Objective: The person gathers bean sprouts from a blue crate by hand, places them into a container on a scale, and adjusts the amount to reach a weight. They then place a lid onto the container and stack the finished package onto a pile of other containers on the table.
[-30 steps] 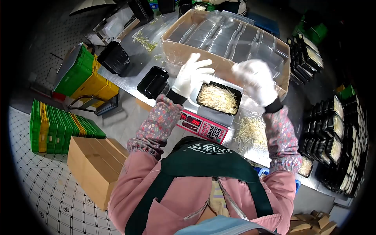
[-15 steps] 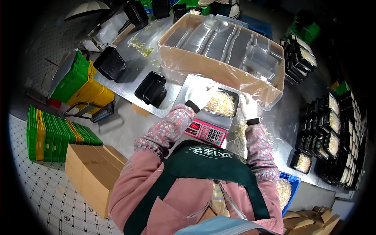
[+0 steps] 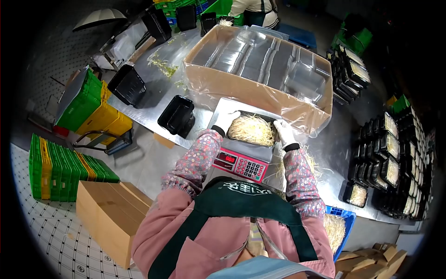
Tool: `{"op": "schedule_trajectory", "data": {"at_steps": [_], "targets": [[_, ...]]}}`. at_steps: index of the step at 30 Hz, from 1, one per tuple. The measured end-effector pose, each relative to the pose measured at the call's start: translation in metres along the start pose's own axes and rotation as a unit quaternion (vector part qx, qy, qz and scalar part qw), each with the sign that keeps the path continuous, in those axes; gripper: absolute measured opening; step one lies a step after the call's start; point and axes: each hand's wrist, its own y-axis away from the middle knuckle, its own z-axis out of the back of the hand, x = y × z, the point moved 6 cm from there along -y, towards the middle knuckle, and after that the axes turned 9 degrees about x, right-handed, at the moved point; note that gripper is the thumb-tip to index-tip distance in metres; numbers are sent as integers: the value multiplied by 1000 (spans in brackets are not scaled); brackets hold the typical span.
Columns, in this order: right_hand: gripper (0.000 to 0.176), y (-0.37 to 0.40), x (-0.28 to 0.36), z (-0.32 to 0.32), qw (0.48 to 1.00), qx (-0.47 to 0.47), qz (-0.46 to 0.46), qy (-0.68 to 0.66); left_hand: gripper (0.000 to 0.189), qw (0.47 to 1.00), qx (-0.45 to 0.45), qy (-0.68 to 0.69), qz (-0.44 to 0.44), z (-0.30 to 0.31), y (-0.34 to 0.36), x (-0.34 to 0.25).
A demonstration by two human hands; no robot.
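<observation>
Left hand [image 3: 226, 121] pinches left end of black tray [image 3: 276, 136], right hand [image 3: 285, 133] its right end; I see long axis crosswise between them, sprouts [image 3: 251, 129] inside, tray above scale [image 3: 239, 165].

Green and yellow crates [image 3: 65, 169] were stacked near a brown carton [image 3: 107, 216], a pale umbrella [image 3: 100, 18] was seen open farther back, and cardboard pieces [image 3: 369, 264] were heaped at the lower right.

One left hand [image 3: 226, 120] and one right hand [image 3: 285, 131] are holding one tray [image 3: 258, 115]; one scale [image 3: 239, 164], one umbrella [image 3: 99, 19] and one co-worker [image 3: 264, 13] are showing, while stacked trays [image 3: 390, 144] are standing too many to count.
</observation>
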Motion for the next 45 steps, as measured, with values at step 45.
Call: {"op": "schedule_trajectory", "data": {"at_steps": [45], "targets": [[12,485,-51,391,614,-768,182,-32,37,936,335,88,60,-274,69,-50]]}}
